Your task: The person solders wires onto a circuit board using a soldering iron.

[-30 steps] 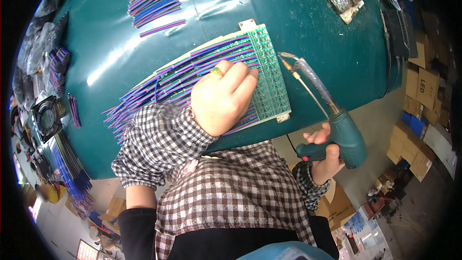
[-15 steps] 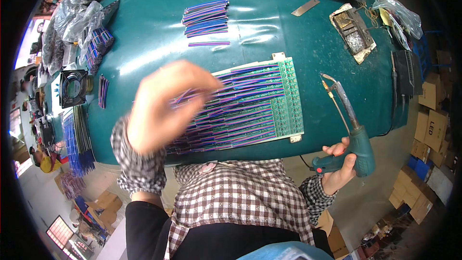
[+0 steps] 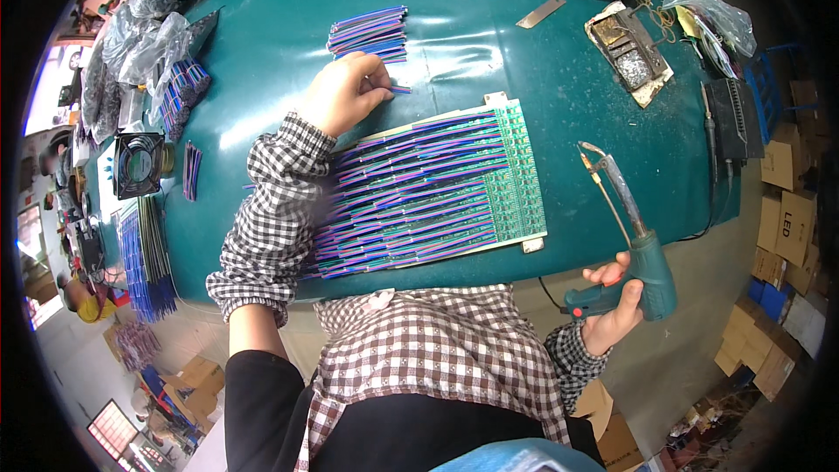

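My left hand (image 3: 348, 92) is over the far middle of the table, thumb and fingers closed on a short multicoloured ribbon wire (image 3: 401, 89), whose right end sticks out past the fingertips. Just beyond it lies a pile of similar wires (image 3: 369, 29). Off to the right, my right hand (image 3: 617, 304) grips a green soldering gun (image 3: 650, 271) by its handle. Its bent metal tip (image 3: 584, 150) points up and away, held apart from the board. Between the hands lies a green circuit board panel (image 3: 517, 170), with rows of blue, purple and red wires (image 3: 419, 201) stretching leftward across it.
A dirty solder tray (image 3: 631, 57) and a flat metal strip (image 3: 541, 12) lie at the far right. A small black fan (image 3: 138, 165) stands at the left, near a few loose wires (image 3: 192, 170) and bagged wire bundles (image 3: 181, 92). A dark box (image 3: 735, 118) sits at the right edge.
My left hand has moved from over the panel's left side away to the wire pile, closing on the single wire there. My right hand still holds the soldering gun in nearly the same place.
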Demonstrator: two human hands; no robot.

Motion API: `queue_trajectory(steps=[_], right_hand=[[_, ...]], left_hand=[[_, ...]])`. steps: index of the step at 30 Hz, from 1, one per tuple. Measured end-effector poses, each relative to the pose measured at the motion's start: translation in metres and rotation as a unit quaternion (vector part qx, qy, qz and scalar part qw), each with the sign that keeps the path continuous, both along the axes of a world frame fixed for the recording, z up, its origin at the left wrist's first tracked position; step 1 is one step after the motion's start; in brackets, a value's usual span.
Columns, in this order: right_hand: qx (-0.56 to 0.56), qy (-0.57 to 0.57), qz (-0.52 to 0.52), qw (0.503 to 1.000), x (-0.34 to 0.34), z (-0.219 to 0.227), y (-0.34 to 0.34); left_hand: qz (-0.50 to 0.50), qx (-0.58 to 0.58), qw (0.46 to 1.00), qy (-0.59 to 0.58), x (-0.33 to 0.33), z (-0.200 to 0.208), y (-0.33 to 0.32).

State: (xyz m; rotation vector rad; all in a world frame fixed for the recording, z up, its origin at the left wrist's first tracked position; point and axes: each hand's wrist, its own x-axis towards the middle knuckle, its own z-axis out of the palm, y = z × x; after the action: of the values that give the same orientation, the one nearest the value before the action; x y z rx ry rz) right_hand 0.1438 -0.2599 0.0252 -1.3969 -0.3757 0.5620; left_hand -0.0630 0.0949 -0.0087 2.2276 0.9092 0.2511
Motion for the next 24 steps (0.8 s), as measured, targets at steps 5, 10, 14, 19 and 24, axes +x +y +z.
queue_trajectory(steps=[5,10,14,19,24], right_hand=[[-0.001,-0.003,-0.001,1.0,-0.002,0.003,0.005],[-0.006,0.0,0.007,1.0,-0.002,0.005,0.006],[-0.01,0.0,0.011,1.0,-0.001,0.005,0.004],[-0.015,0.002,0.0,1.0,-0.001,0.007,0.003],[-0.023,-0.001,-0.007,1.0,0.0,0.006,0.001]], left_hand=[[0.002,-0.006,1.0,0.028,-0.001,0.003,0.001],[-0.025,0.052,0.998,0.002,0.0,0.003,0.004],[-0.042,0.043,0.998,0.01,0.0,0.0,0.005],[-0.05,0.163,0.985,-0.039,0.002,0.001,-0.001],[0.093,0.041,0.988,-0.114,-0.006,0.044,-0.027]])
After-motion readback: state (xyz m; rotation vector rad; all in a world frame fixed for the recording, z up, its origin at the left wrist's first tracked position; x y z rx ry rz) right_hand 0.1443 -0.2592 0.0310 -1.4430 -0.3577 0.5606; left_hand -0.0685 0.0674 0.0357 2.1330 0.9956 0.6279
